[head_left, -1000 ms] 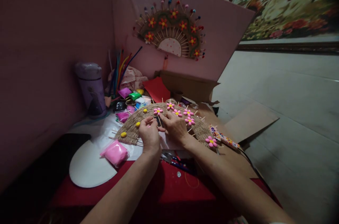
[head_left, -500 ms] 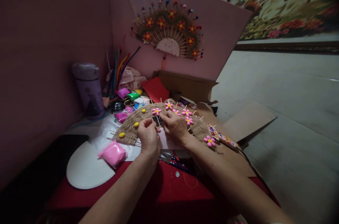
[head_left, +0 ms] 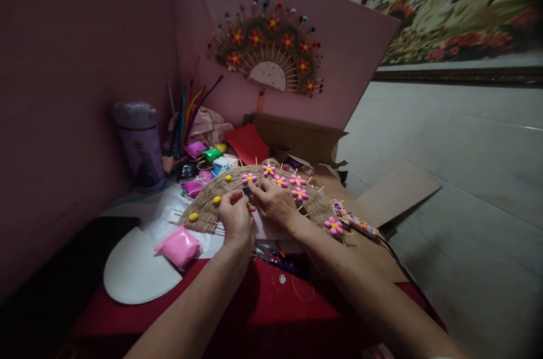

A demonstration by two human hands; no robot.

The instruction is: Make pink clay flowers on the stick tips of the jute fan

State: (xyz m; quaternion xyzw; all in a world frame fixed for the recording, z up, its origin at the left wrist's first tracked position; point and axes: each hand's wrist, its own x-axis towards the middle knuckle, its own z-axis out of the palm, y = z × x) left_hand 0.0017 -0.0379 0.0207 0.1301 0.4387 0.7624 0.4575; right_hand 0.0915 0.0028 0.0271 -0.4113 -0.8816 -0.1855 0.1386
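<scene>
A half-round fan of woven twine (head_left: 214, 186) on wooden sticks lies in front of me, with pink clay flowers (head_left: 298, 180) on its right and top parts and yellow clay ovals (head_left: 217, 200) on its left. My right hand (head_left: 275, 203) reaches over the fan's middle. Its index finger extends to the lower edge of a pink flower (head_left: 249, 178); the thumb is hidden. Just left of it, my left hand (head_left: 236, 217) is closed in a pinch at the fan's inner edge. Whatever its fingertips hold is too small to make out.
A pink clay packet (head_left: 178, 247) and a white cut disc (head_left: 139, 271) lie at the left. Scissors (head_left: 271, 254) rest below the fan, a patterned glue gun (head_left: 354, 220) at its right. A purple flask (head_left: 142, 147) stands behind left; a finished fan (head_left: 271, 45) hangs above.
The whole view has shifted slightly. My right index finger has moved a little left and up, closer to the pink flower's lower petals. My left hand stays in nearly the same pinch.
</scene>
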